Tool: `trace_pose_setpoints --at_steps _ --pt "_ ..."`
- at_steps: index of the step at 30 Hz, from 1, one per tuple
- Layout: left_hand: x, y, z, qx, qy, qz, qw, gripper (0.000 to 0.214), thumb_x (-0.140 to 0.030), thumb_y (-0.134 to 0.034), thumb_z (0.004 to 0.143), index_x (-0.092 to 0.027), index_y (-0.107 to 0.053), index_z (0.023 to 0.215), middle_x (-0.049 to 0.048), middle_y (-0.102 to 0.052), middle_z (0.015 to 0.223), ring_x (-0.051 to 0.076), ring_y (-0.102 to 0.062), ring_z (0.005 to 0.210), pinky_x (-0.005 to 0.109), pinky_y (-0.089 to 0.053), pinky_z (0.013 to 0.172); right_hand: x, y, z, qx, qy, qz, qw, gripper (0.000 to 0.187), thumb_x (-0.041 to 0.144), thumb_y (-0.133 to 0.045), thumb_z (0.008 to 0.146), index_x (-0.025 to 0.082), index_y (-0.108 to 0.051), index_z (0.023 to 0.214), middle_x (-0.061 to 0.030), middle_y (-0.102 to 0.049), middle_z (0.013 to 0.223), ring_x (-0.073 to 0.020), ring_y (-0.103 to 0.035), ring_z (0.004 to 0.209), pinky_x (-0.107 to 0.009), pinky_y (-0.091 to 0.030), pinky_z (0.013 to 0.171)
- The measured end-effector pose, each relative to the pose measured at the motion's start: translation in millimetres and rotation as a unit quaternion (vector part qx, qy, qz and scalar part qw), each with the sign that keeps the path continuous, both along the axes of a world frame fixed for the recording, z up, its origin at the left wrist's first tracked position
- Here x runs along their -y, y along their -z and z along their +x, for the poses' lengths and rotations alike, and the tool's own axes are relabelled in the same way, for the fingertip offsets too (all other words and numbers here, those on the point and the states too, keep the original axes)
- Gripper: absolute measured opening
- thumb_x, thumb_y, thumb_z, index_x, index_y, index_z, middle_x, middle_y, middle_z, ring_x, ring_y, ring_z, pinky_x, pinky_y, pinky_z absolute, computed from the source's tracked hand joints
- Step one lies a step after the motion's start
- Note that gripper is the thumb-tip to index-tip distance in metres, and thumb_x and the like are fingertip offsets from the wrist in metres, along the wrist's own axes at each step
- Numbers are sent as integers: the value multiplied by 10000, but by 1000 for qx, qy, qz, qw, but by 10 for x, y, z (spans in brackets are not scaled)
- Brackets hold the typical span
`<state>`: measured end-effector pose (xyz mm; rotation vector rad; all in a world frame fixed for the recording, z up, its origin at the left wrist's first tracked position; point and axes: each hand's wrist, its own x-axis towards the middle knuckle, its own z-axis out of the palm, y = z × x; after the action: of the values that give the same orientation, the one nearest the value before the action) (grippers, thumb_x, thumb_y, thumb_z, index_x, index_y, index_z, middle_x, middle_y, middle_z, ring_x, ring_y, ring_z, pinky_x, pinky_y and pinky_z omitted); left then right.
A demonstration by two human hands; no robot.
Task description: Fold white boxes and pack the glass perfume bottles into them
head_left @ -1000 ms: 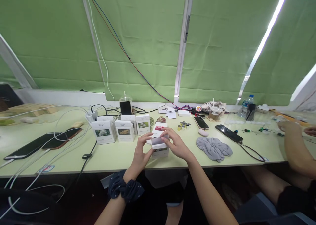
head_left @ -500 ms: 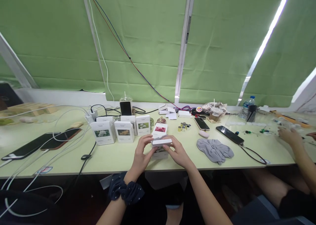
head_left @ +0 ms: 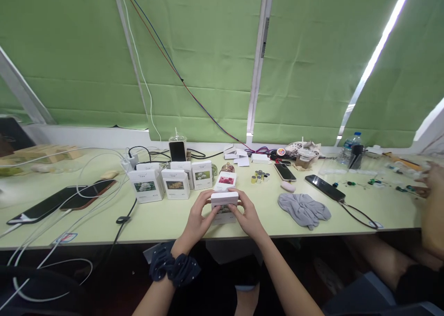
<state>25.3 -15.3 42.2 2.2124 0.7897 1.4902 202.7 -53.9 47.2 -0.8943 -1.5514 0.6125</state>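
1. A small white carton (head_left: 225, 198) is gripped between two bare hands at the near edge of a pale table (head_left: 163, 226). Directions are given from this carton, with twelve o'clock pointing away from the wearer.
2. The carton's left side, at nine o'clock, is grasped by the left hand (head_left: 199, 218), the thumb laid across its front. A dark dotted scrunchie (head_left: 174, 264) is worn on that wrist.
3. The opposite side, at three o'clock, is clasped by the right hand (head_left: 249, 215), its thumb likewise pressed to the front. The printed picture is partly covered by both thumbs; whether the base is rested on the table cannot be told.
4. A red-flower box (head_left: 225, 180) is placed just beyond, at twelve o'clock.
5. An orange-flower box (head_left: 176, 191) is stood upright toward ten o'clock, among other white boxes; at eleven, a green-picture box (head_left: 203, 174) is seen.
6. Small metallic cylinders (head_left: 258, 176) are clustered at two o'clock, with a light-rimmed phone (head_left: 285, 172) lying farther out.
7. A crumpled grey cloth (head_left: 304, 209) is spread at three o'clock; well beyond it, a co-worker's hand (head_left: 435, 175) is partly shown, blurred.
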Motion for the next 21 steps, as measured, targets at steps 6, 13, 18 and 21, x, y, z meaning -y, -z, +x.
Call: trace_pose_setpoints --at_steps 6,13,18,21 --pt "5 -31 -15 1 2 0 1000 292 -239 -584 855 -236 -524 1140 80 -571 1137 211 -555 1105 384 -517 899 -3 55 1 -3 -1 -5 1000 393 246 -545 863 266 -494 1252 -75 -551 1274 -211 -537 1146 -325 -493 875" --pt "2 -1 -39 48 3 -27 998 216 -259 -624 820 -222 -478 976 68 -548 1084 202 -549 1075 379 -512 879 -4 108 -25 -58 7 -16 998 351 249 -586 837 264 -471 1169 -70 -568 1191 -198 -593 1035 -324 -515 818" --pt "9 -56 -93 10 1 -33 999 225 -260 -609 830 -224 -500 1024 58 -539 1045 185 -545 1029 361 -505 872 -6 87 -35 -43 7 9 999 361 272 -608 821 262 -499 1166 -85 -527 1258 -225 -588 1073 -343 -542 800" --pt "16 -70 -128 -5 4 -37 999 203 -269 -599 840 -225 -514 1019 68 -534 1089 195 -536 1075 352 -500 879 -9 76 -33 -32 7 -5 999 359 286 -617 815 260 -504 1154 -79 -561 1206 -224 -606 1043 -350 -554 793"
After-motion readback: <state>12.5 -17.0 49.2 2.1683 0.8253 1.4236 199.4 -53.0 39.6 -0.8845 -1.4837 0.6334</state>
